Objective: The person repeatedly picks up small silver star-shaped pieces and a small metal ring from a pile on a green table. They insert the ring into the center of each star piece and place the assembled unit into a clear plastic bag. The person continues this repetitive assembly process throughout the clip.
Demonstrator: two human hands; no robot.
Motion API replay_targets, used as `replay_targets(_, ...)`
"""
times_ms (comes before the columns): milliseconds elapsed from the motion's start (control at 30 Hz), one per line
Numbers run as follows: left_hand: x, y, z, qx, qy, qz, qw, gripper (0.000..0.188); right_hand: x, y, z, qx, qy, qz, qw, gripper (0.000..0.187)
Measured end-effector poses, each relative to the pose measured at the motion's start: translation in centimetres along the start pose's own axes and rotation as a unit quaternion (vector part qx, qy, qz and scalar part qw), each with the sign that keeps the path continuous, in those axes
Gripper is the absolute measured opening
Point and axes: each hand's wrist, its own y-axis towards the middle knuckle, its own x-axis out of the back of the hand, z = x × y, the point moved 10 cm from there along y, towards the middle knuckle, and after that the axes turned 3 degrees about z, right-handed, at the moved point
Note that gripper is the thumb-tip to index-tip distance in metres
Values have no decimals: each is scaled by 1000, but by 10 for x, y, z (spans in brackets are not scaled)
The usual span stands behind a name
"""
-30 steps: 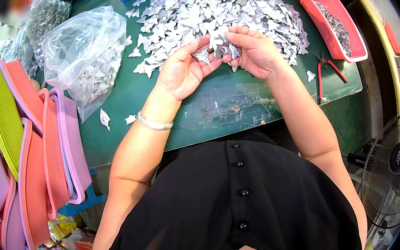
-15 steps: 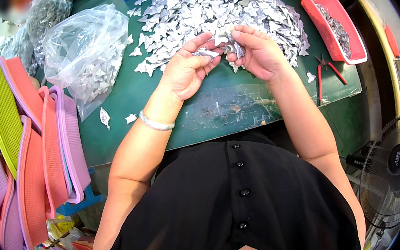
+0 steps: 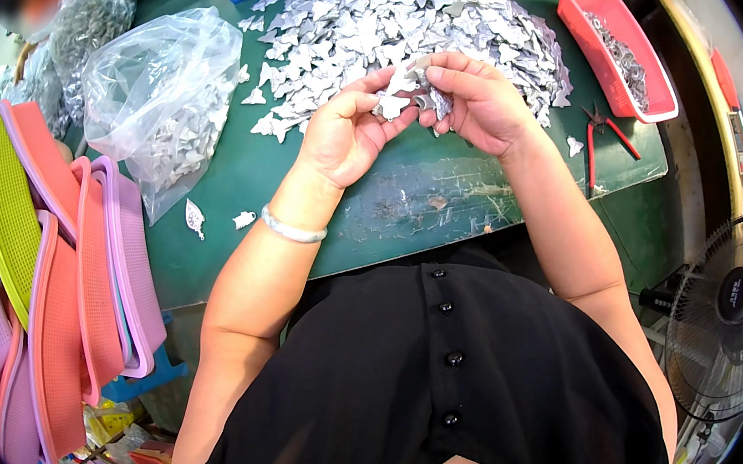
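Over the near edge of a big heap of small silver metal pieces [image 3: 357, 33], both my hands meet, fingertips almost touching. My left hand [image 3: 336, 136] pinches a flat silver metal piece [image 3: 391, 106] between thumb and fingers. In the curled fingers of my right hand [image 3: 488, 108] are a few more silver metal pieces [image 3: 441, 104], partly hidden by the thumb. Two loose silver pieces, a leaf-shaped one [image 3: 195, 218] and a smaller one [image 3: 245, 219], lie near my left forearm.
A clear plastic bag [image 3: 154, 88] of pieces lies left on the green table [image 3: 402, 208]. Colourful baskets [image 3: 67, 326] stack at lower left. Red-handled pliers [image 3: 592, 156] and a pink basket [image 3: 656, 104] of metal parts sit right, beyond a fan [image 3: 720, 308]. Another person [image 3: 31, 5] is at far left.
The piece in my left fingers has turned and now shows its flat, bright face. Both hands stay nearly in place; the right fingers have shifted slightly.
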Motion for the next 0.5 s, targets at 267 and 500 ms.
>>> replay_targets(267, 0, -2, 3, 21, -39, -10, 999, 25, -4, 0, -5, -20, -44, -1, 999, 20)
replay_targets(500, 14, -2, 0, -10, 55, -51, 997, 18, -7, -2, -3, -31, -135, -40, 990, 25)
